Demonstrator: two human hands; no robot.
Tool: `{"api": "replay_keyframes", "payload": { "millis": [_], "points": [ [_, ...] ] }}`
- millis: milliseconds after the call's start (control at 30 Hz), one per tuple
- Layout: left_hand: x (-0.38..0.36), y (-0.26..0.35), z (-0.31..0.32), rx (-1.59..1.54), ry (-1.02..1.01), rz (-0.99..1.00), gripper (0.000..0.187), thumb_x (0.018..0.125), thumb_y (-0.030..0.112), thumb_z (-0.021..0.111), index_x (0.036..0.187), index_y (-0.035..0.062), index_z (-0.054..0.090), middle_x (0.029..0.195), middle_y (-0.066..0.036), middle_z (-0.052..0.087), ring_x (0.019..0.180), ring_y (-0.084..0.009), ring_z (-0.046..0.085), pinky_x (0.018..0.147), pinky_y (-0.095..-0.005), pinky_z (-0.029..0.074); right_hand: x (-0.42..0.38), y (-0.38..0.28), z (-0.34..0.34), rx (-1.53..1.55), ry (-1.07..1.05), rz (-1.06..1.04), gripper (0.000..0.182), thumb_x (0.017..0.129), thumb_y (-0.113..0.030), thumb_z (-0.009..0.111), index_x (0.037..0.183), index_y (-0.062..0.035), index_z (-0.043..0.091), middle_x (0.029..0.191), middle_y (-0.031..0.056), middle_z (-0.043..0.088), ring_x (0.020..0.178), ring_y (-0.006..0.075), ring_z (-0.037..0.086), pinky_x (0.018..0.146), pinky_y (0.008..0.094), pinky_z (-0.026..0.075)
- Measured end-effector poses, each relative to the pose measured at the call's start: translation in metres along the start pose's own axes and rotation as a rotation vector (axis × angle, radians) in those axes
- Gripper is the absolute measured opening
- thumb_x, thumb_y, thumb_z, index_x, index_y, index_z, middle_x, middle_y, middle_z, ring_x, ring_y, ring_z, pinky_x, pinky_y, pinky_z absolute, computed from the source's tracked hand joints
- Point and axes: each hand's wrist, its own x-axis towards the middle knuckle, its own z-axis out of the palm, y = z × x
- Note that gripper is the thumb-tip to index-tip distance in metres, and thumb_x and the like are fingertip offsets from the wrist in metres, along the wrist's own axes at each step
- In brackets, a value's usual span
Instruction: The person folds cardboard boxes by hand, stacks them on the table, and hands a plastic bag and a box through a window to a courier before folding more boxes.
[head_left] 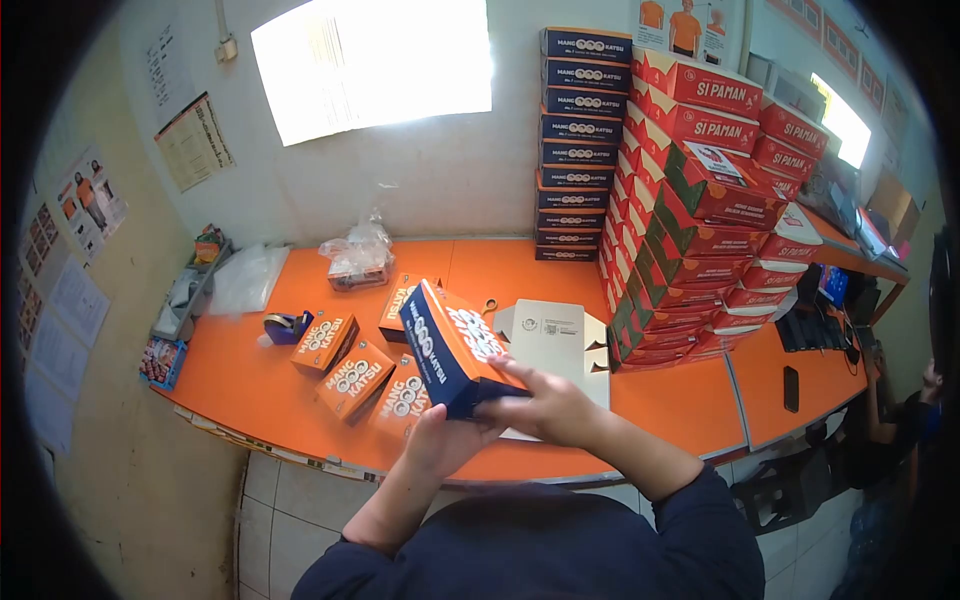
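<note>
Tilted above the table, a blue and orange Mang Katsu carton (430, 350) is between my two hands. My left hand (440, 440) supports its near lower end from the left. My right hand (545, 405) wraps the near right end, fingers over the orange top and the thumb side beneath. Under and behind the carton lies a flat unfolded carton blank (548, 340), pale side up. Left of the held carton are several small orange Mang Katsu boxes (358, 378), one of them partly hidden behind it.
A blue tape dispenser (287, 327), scissors (490, 306) and a plastic-wrapped pack (360, 258) lie on the orange table (660, 415). Stacked blue cartons (580, 155) and red cartons (700, 230) rise at the back right. A phone (791, 388) lies right; another person's hand (931, 380) shows at the edge.
</note>
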Motion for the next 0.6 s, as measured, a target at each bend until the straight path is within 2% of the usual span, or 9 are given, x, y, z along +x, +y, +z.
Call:
{"api": "replay_keyframes", "payload": {
  "millis": [33, 67, 100, 167, 267, 367, 400, 500, 600],
  "points": [
    [-0.003, -0.003, -0.009, 0.024, -0.031, -0.035, 0.092, 0.077, 0.053, 0.061, 0.143, 0.006, 0.018, 0.145, -0.013, 0.025, 0.132, -0.0292, 0.03, 0.107, -0.0453, 0.028, -0.005, 0.005, 0.003, 0.155, 0.059, 0.092, 0.041, 0.07, -0.008, 0.077, 0.104, -0.0053, 0.055, 0.131, 0.0201, 0.039, 0.117, 0.0381, 0.049, 0.093, 0.0446, 0.048],
    [-0.003, -0.004, -0.005, 0.028, -0.006, -0.019, 0.089, 0.076, 0.05, 0.063, 0.141, 0.0053, 0.021, 0.143, -0.013, 0.028, 0.131, -0.0285, 0.031, 0.108, -0.0452, 0.027, 0.001, 0.007, 0.006, 0.469, 0.332, 0.214, 0.045, 0.061, -0.004, 0.082, 0.095, -0.0028, 0.052, 0.133, 0.0208, 0.037, 0.114, 0.0356, 0.052, 0.089, 0.0394, 0.051],
    [-0.002, -0.006, 0.003, 0.032, 0.017, 0.001, 0.087, 0.075, 0.047, 0.065, 0.14, 0.0046, 0.025, 0.141, -0.013, 0.032, 0.13, -0.0279, 0.033, 0.108, -0.045, 0.026, 0.004, 0.007, 0.001, 0.568, 0.379, 0.224, 0.048, 0.063, -0.009, 0.082, 0.1, -0.0037, 0.052, 0.132, 0.0208, 0.038, 0.113, 0.0329, 0.053, 0.087, 0.0365, 0.052],
    [-0.001, -0.006, 0.013, 0.002, 0.053, 0.018, 0.085, 0.074, 0.044, 0.067, 0.138, 0.0039, 0.028, 0.139, -0.012, 0.035, 0.129, -0.0272, 0.035, 0.108, -0.0444, 0.025, 0.005, -0.01, -0.016, -0.065, -0.008, 0.002, 0.048, 0.064, -0.008, 0.081, 0.102, -0.0069, 0.051, 0.127, 0.0212, 0.041, 0.114, 0.0345, 0.052, 0.086, 0.039, 0.053],
    [-0.001, -0.001, 0.013, -0.032, 0.127, -0.025, 0.085, 0.073, 0.043, 0.068, 0.138, 0.0035, 0.03, 0.137, -0.014, 0.038, 0.128, -0.0272, 0.037, 0.106, -0.0425, 0.028, 0.008, -0.02, -0.02, -0.285, -0.131, -0.141, 0.051, 0.067, -0.008, 0.078, 0.11, -0.0121, 0.052, 0.128, 0.02, 0.041, 0.115, 0.0348, 0.051, 0.085, 0.0395, 0.053],
    [-0.002, -0.005, 0.01, -0.012, 0.062, -0.045, 0.084, 0.073, 0.044, 0.068, 0.137, 0.0044, 0.031, 0.136, -0.013, 0.04, 0.127, -0.0274, 0.038, 0.105, -0.0417, 0.03, -0.007, -0.003, -0.015, 0.118, 0.201, 0.145, 0.06, 0.07, -0.006, 0.075, 0.123, -0.0171, 0.049, 0.133, 0.0194, 0.039, 0.117, 0.0324, 0.05, 0.085, 0.0365, 0.052],
    [0.0, -0.006, 0.015, 0.017, 0.039, -0.019, 0.083, 0.074, 0.044, 0.068, 0.137, 0.0051, 0.032, 0.136, -0.013, 0.041, 0.127, -0.0257, 0.038, 0.105, -0.0407, 0.029, -0.006, 0.004, -0.008, 0.332, 0.29, 0.098, 0.073, 0.071, -0.002, 0.071, 0.135, -0.0217, 0.041, 0.141, 0.0148, 0.034, 0.11, 0.0335, 0.056, 0.087, 0.0359, 0.051],
    [0.001, -0.01, 0.014, 0.043, 0.053, 0.008, 0.082, 0.074, 0.042, 0.067, 0.138, 0.0055, 0.032, 0.136, -0.013, 0.041, 0.128, -0.0236, 0.037, 0.105, -0.039, 0.028, -0.004, -0.005, -0.009, -0.039, 0.141, 0.001, 0.082, 0.072, 0.001, 0.069, 0.14, -0.0233, 0.031, 0.141, 0.0172, 0.035, 0.114, 0.0348, 0.052, 0.091, 0.0372, 0.049],
    [-0.001, -0.004, 0.008, -0.002, 0.008, -0.023, 0.079, 0.074, 0.036, 0.067, 0.138, 0.0044, 0.032, 0.138, -0.012, 0.039, 0.129, -0.0217, 0.035, 0.108, -0.0397, 0.023, -0.011, 0.002, -0.004, 0.06, -0.041, -0.048, 0.073, 0.081, -0.004, 0.06, 0.143, -0.0133, 0.024, 0.139, 0.0179, 0.038, 0.119, 0.0343, 0.048, 0.101, 0.039, 0.04]
  ]
}}
